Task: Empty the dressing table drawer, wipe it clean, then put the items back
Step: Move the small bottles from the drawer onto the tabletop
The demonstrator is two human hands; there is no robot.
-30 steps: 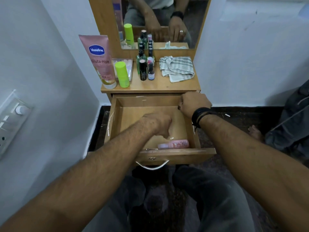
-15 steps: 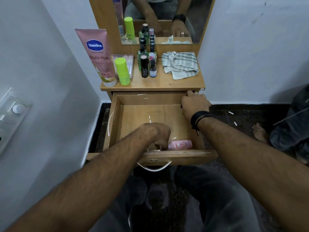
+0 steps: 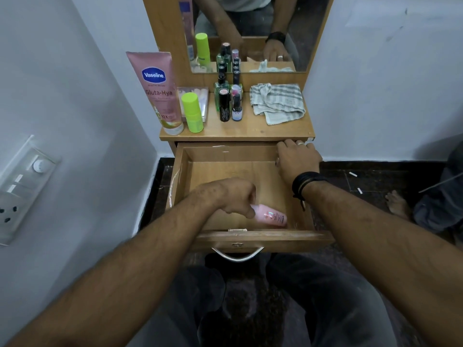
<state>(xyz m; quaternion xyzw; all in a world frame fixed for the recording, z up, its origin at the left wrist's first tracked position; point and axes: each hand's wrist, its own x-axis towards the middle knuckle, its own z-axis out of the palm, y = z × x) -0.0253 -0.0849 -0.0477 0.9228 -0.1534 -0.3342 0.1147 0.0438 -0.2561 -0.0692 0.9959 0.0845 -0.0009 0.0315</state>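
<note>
Since one second ago the pink bottle (image 3: 270, 216) has been tilted up at its left end by the left hand (image 3: 235, 196), and the right hand (image 3: 297, 160) has moved back to the far right corner of the drawer (image 3: 253, 237). This open drawer is the landmark. Above and behind it stands the bench (image 3: 250, 132), carrying a pink Vaseline tube (image 3: 160, 92), a striped cloth (image 3: 278, 102), a green bottle (image 3: 192, 112) and small dark bottles (image 3: 226, 101). Inside the drawer, near its front wall, the left fingers (image 3: 246, 210) are curled around the pink bottle and hold it. The right fingers (image 3: 288, 144) lie rather straight over the drawer's far right edge, touching it.
</note>
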